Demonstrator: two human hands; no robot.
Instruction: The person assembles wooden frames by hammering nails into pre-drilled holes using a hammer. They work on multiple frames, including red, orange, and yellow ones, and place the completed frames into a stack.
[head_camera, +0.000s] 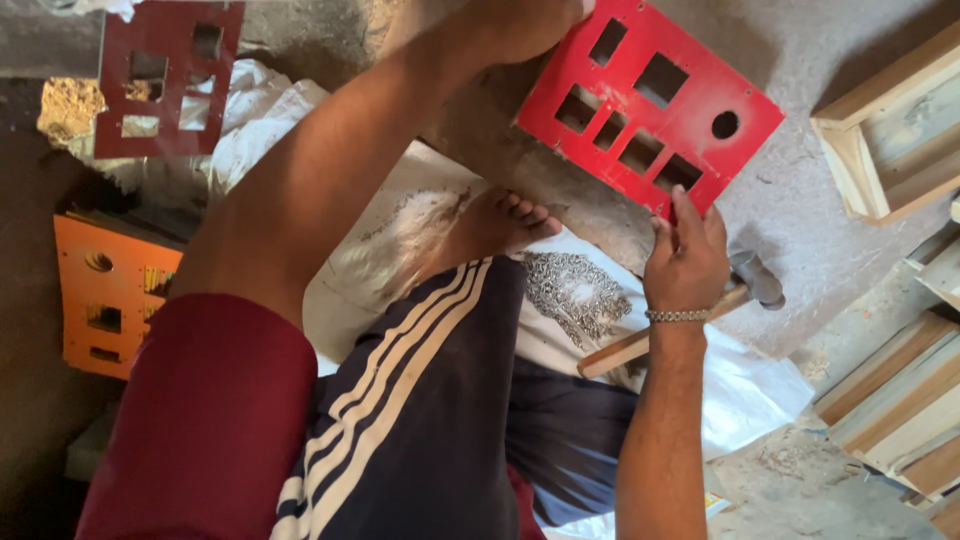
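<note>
Red is what grabs you first: a flat red panel with rectangular cut-outs and one round hole (650, 105) is held between both hands over the rough grey concrete floor (820, 190). Right hand (687, 255) is pinching the panel's lower edge, thumb and fingers closed on it, silver chain bracelet (677, 315) on the wrist. Left hand (520, 25) is up at the top corner and mostly out of frame, so I can't tell how its fingers sit, only that it meets the panel there. Right behind the right hand lies a wooden-handled hammer with a dark metal head (745, 285), resting on a white woven sack (760, 390). A bare foot (500, 225) sits on the sack too, next to a pile of small silvery metal bits (575, 290). Further out there are pale wooden box frames (890, 140) on the right, plus a dark red cut-out panel (165, 75) and an orange one (115, 295) on the left. Looks to me like the positioning step, lining the panel up, and I'd guess a steadier two-hand grip matters most now.
</note>
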